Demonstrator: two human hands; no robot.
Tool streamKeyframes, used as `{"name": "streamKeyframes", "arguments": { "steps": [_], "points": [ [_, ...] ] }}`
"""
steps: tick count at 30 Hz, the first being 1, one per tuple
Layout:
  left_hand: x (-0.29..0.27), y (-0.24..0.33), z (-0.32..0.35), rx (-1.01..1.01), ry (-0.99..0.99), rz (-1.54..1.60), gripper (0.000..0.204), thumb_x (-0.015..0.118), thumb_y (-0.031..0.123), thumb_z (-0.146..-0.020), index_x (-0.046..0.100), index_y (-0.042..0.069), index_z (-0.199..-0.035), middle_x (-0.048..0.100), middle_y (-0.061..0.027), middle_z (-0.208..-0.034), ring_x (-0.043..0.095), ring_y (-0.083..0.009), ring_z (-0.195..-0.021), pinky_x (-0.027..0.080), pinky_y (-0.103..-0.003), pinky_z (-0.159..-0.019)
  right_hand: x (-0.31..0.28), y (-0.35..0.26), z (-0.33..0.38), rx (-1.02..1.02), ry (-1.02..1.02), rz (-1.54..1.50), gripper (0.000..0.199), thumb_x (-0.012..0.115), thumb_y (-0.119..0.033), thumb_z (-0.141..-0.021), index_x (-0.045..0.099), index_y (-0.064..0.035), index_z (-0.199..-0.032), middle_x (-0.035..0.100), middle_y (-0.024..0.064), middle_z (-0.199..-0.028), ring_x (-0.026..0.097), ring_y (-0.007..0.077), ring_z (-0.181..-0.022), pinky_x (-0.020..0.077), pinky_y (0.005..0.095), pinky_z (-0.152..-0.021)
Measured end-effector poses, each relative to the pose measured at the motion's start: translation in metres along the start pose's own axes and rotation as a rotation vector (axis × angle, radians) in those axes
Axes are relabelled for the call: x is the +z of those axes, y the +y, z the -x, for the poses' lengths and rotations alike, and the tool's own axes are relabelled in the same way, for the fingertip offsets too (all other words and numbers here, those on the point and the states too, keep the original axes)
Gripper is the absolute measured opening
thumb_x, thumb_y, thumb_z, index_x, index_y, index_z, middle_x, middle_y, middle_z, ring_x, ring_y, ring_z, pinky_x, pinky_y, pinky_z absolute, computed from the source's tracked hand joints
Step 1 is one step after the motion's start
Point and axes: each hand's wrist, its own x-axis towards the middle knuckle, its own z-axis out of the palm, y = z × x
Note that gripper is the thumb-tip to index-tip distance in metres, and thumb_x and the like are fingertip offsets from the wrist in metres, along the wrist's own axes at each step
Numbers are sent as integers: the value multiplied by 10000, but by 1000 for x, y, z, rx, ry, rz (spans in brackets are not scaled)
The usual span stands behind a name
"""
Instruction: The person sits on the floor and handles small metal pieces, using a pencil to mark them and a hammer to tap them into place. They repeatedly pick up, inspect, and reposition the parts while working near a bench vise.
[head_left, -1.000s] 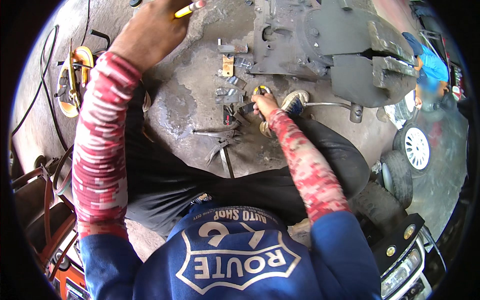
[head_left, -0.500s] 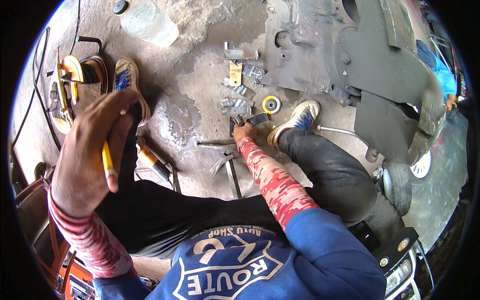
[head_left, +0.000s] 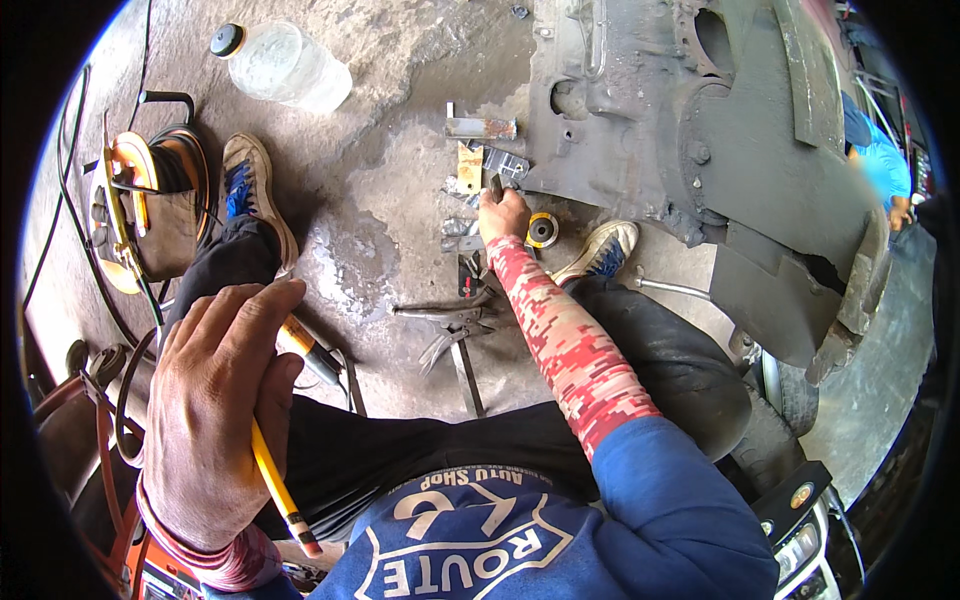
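Note:
My left hand (head_left: 215, 400) is raised close to the camera, its fingers together and bent, with a yellow pencil (head_left: 276, 480) pinched under the thumb, eraser end down. Stretched out over the floor, my right hand (head_left: 505, 216) is closed around a small dark piece (head_left: 497, 187) whose kind I cannot make out. It lies over a row of cut metal pieces. Beyond its fingers are a rusty yellow plate (head_left: 470, 168) with a hole and a grey metal strip (head_left: 506, 163). A yellow-rimmed disc (head_left: 542, 230) lies just right of the hand. Locking pliers (head_left: 445, 325) lie nearer to me.
A large grey metal panel (head_left: 630, 130) covers the floor at right, with a bent metal bar (head_left: 672, 288) nearby. A clear bottle (head_left: 295, 70), an orange cable reel (head_left: 150, 200) and an orange-and-black tool (head_left: 312, 350) are at left. Another person (head_left: 880, 165) is at the far right.
My right hand has moved forward along the row of metal pieces, carrying the small dark piece. My left hand, still with the pencil, has come lower and nearer to me.

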Motion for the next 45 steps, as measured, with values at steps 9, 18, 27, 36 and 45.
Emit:
{"name": "streamKeyframes", "arguments": {
  "steps": [9,18,27,36,45],
  "points": [
    [-12,1,-1,-13,-71,-8,463,669,16,-743,571,-26,-1193,609,-208,-1108,590,-382,-1023,455,-452,-905,11,-8,17,33,-210,239,444,704,-384,-839,619,-125,-1190,695,192,-1077,654,377,-1040,525,468,-872],
    [-13,1,-9,-57,-105,-35,455,659,55,-758,579,-32,-1198,612,-213,-1121,592,-390,-1036,460,-464,-922,48,-43,-13,443,-69,126,571,744,-422,-823,507,-84,-1217,675,186,-1153,668,381,-1038,535,464,-885],
    [3,-1,-7,-1,-23,-46,392,554,-10,-826,578,-34,-1216,619,-236,-1117,620,-405,-1024,486,-433,-918,40,-11,49,233,-91,-30,455,719,-405,-831,625,-77,-1132,689,205,-1075,656,396,-1016,528,474,-864],
    [12,1,-1,66,21,-25,342,571,-48,-870,577,-31,-1212,632,-229,-1083,629,-385,-974,493,-425,-869,-22,130,44,329,104,157,336,701,-314,-877,633,-47,-1069,685,242,-1023,663,430,-957,517,499,-841],
    [22,0,-8,62,0,-18,287,587,-10,-892,591,-40,-1177,636,-224,-1060,625,-396,-967,495,-418,-865,-15,129,29,243,-37,149,413,783,-335,-764,677,-9,-995,694,236,-1038,666,410,-985,524,467,-877]
  ]
}}
